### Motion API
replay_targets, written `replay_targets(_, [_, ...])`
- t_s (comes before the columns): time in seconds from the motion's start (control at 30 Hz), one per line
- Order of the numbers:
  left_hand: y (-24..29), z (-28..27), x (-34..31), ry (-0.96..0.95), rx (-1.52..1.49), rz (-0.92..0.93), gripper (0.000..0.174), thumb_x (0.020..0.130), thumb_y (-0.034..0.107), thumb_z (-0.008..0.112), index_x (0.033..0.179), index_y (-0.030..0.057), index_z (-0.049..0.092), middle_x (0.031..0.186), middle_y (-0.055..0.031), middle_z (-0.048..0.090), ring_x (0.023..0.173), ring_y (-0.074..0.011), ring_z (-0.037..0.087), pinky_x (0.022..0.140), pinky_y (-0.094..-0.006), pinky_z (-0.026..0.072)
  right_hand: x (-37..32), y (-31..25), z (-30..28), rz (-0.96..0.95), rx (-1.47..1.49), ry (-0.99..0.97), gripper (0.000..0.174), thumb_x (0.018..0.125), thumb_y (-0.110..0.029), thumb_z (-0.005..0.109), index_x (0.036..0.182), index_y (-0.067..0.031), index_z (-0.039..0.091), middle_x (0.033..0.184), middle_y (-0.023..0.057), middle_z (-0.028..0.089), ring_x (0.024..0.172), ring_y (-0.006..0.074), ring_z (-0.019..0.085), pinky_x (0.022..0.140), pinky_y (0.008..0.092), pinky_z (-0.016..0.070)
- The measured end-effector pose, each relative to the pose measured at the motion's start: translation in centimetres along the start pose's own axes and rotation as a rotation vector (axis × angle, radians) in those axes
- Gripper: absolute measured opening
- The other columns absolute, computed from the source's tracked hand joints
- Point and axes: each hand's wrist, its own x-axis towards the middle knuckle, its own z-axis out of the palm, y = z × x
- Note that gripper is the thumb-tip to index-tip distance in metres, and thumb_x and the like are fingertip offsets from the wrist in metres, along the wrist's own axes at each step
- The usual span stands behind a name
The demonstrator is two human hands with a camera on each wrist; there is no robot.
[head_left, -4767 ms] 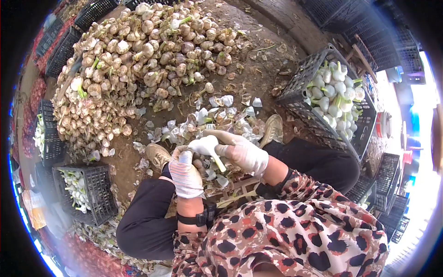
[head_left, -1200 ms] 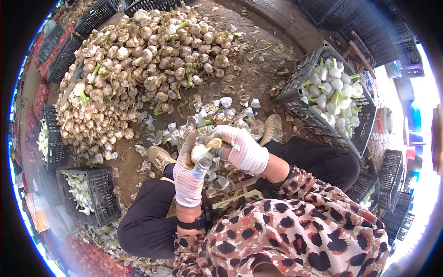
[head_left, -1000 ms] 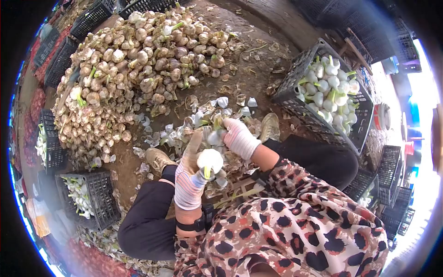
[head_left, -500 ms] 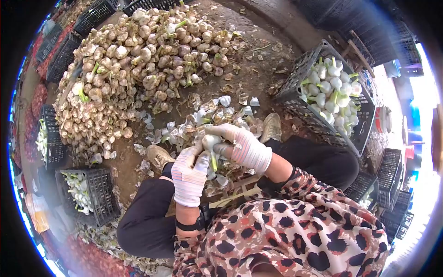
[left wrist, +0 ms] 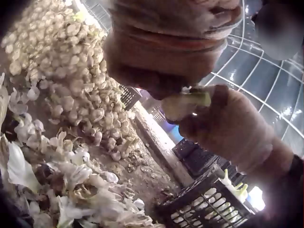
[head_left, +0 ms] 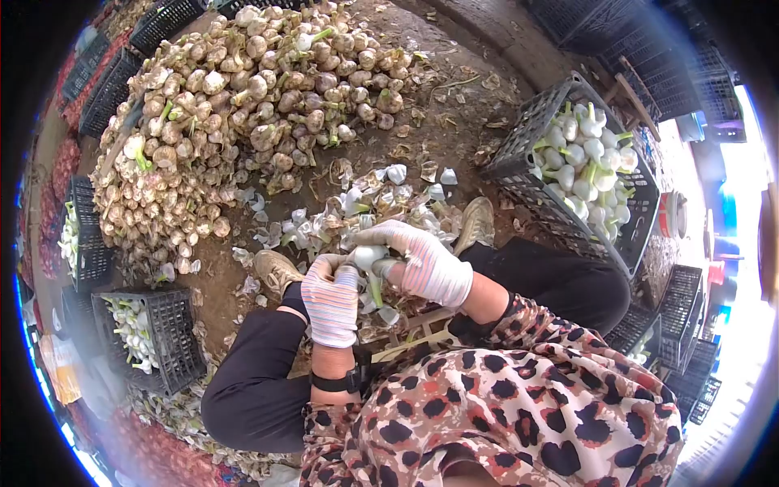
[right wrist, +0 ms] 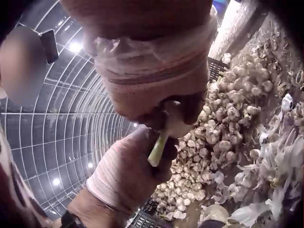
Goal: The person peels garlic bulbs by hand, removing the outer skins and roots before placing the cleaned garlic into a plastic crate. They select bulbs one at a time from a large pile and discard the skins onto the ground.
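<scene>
Garlic (head_left: pixel 367 255), one white bulb of it, is up in the air between the right hand (head_left: pixel 434 264) and the left hand (head_left: pixel 329 296), both in stripy gloves (head_left: pixel 445 276). The right fingers are pinched close on the bulb. The left fingers are bent in at its other side and seem to pinch it too, but the gloves hide just where the tips go. Its green stem (head_left: pixel 376 290) points toward the person (head_left: pixel 487 398). Under the hands, loose skins (head_left: pixel 304 231) lie on the floor (head_left: pixel 450 154). It looks like this is the peeling part, and it may be nearly done, since the bulb looks so white. Next, the hands most likely need to look for bits of old skin and pull them off gently. After that, the bulb could go in the crate (head_left: pixel 519 134) with the clean white bulbs (head_left: pixel 588 166).
</scene>
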Motion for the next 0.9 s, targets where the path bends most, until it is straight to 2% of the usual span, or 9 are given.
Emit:
replay_targets(0.07, [-1.0,0.1,0.4,0.073,-0.335,-0.213,0.009,0.090,0.008,0.057,0.088,0.0032,0.065,0.072,-0.0031,0.062,0.059,-0.0110,0.056,0.053,-0.0273,0.0456,-0.2,0.2,-0.5,0.293,0.444,-0.076,0.051,0.091,-0.009,0.064,0.140,-0.0030,0.054,0.124,0.0073,0.065,0.113,0.0143,0.060,0.100,0.0308,0.0475])
replay_targets(0.13, [-1.6,0.0,0.6,0.101,-0.588,-0.356,0.008,0.091,0.010,0.055,0.090,0.0062,0.062,0.070,-0.0017,0.060,0.056,-0.0090,0.054,0.049,-0.0247,0.0436,0.0,0.8,-0.1,0.364,0.524,-0.046,0.054,0.092,-0.013,0.063,0.143,-0.0028,0.051,0.125,0.0077,0.065,0.112,0.0144,0.061,0.098,0.0299,0.0481])
replay_targets(0.33, [-2.3,0.2,0.8,0.050,-0.197,-0.226,0.011,0.093,0.008,0.051,0.092,0.0048,0.061,0.069,-0.0020,0.059,0.052,-0.0088,0.053,0.045,-0.0220,0.0405,0.3,0.5,0.8,0.449,0.180,-0.085,0.059,0.095,-0.019,0.060,0.149,-0.0024,0.043,0.104,0.0066,0.066,0.077,0.0115,0.060,0.066,0.0258,0.0480])
replay_targets(0.43, [-3.6,0.3,2.0,0.180,-0.219,-0.043,0.014,0.094,0.011,0.052,0.090,0.0045,0.064,0.067,0.0000,0.058,0.053,-0.0068,0.052,0.047,-0.0226,0.0413,1.0,-0.5,0.3,0.609,0.477,-0.121,0.052,0.089,-0.007,0.055,0.141,-0.0009,0.048,0.095,0.0041,0.065,0.074,0.0109,0.059,0.063,0.0278,0.0490])
replay_targets(0.47, [-3.7,-0.1,2.2,0.266,-0.385,-0.226,0.017,0.094,0.013,0.052,0.088,0.0061,0.067,0.065,0.0023,0.056,0.053,-0.0045,0.049,0.048,-0.0218,0.0382,0.5,1.2,0.9,0.657,1.005,-0.076,0.040,0.090,-0.006,0.057,0.130,-0.0019,0.054,0.087,0.0029,0.062,0.061,0.0098,0.052,0.053,0.0282,0.0434])
replay_targets(0.57, [-1.6,-2.6,4.6,0.602,-0.833,-0.672,0.023,0.096,0.027,0.059,0.095,0.0059,0.067,0.081,-0.0012,0.065,0.060,-0.0088,0.052,0.048,-0.0264,0.0364,0.4,1.6,0.6,0.565,1.234,-0.203,0.034,0.090,-0.006,0.058,0.124,-0.0037,0.057,0.085,0.0031,0.062,0.057,0.0097,0.048,0.051,0.0269,0.0402])
replay_targets(0.7, [-3.7,-1.5,2.7,0.138,-0.604,-0.090,0.040,0.098,0.041,0.064,0.104,0.0013,0.067,0.092,-0.0056,0.070,0.075,-0.0155,0.065,0.067,-0.0295,0.0536,0.4,3.8,0.6,0.594,1.550,-0.286,0.039,0.088,-0.010,0.060,0.126,-0.0026,0.056,0.088,0.0072,0.065,0.059,0.0110,0.051,0.052,0.0284,0.0428])
replay_targets(0.73, [-1.4,-1.3,2.0,0.050,-0.441,-0.055,0.040,0.096,0.037,0.069,0.110,-0.0011,0.067,0.097,-0.0077,0.070,0.088,-0.0173,0.068,0.082,-0.0303,0.0554,0.3,4.0,0.6,0.608,1.549,-0.281,0.040,0.088,-0.011,0.061,0.127,-0.0027,0.056,0.089,0.0075,0.065,0.058,0.0108,0.050,0.052,0.0282,0.0424])
replay_targets(0.9, [-1.5,-0.8,2.2,-0.170,-0.233,0.169,0.017,0.094,0.011,0.070,0.106,-0.0015,0.070,0.104,-0.0089,0.071,0.094,-0.0201,0.067,0.086,-0.0302,0.0525,0.6,5.2,0.1,0.623,1.629,-0.449,0.042,0.088,-0.018,0.060,0.126,-0.0001,0.054,0.080,0.0057,0.056,0.053,0.0085,0.041,0.044,0.0241,0.0371])
